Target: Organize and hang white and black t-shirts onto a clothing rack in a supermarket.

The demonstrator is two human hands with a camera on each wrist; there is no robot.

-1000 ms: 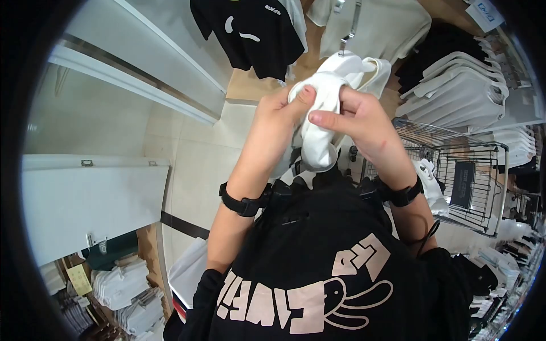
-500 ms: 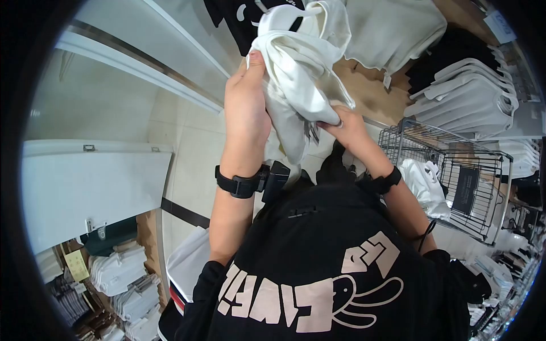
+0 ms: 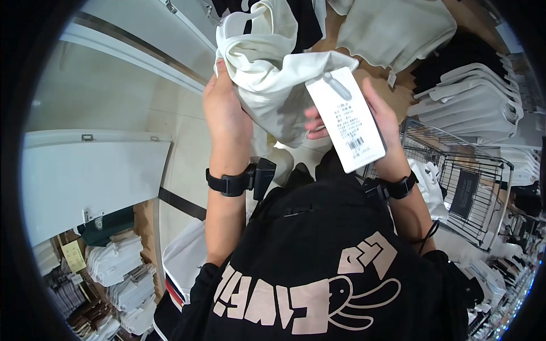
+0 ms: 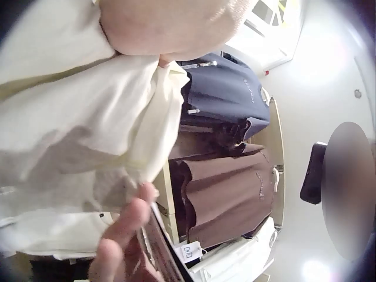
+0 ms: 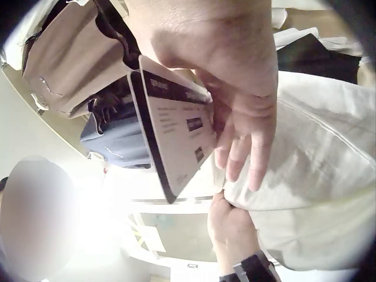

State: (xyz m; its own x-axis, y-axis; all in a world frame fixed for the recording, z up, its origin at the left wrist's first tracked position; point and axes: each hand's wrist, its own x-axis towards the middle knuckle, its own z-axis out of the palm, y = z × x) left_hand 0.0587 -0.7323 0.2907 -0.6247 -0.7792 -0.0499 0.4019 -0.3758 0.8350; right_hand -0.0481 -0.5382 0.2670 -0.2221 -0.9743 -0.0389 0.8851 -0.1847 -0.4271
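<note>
My left hand (image 3: 228,113) grips a bunched white shirt (image 3: 267,74) near its white hanger (image 3: 232,27), thumb over the cloth. The shirt hangs down to the right, partly folded over itself. A white price tag (image 3: 347,122) with printed lines and a barcode faces up in front of my right hand (image 3: 389,128). That hand lies behind the tag, its fingers extended to the left and its thumb to the right. In the right wrist view, two cards (image 5: 176,126) lean against the palm, while the straight fingers (image 5: 238,155) lie beside the shirt cloth.
A wire shopping cart (image 3: 455,176) with a white item inside stands at the right. Racks of white shirts (image 3: 466,113) are behind it. White cabinet panels (image 3: 96,187) and shelves of folded clothes (image 3: 116,258) line the left. Brown (image 4: 229,194) and navy tops (image 4: 226,94) hang opposite.
The shirt has moved left, now held by the left hand, and is spread wider. The right hand has let go of the cloth, and the tag has come into view over its palm.
</note>
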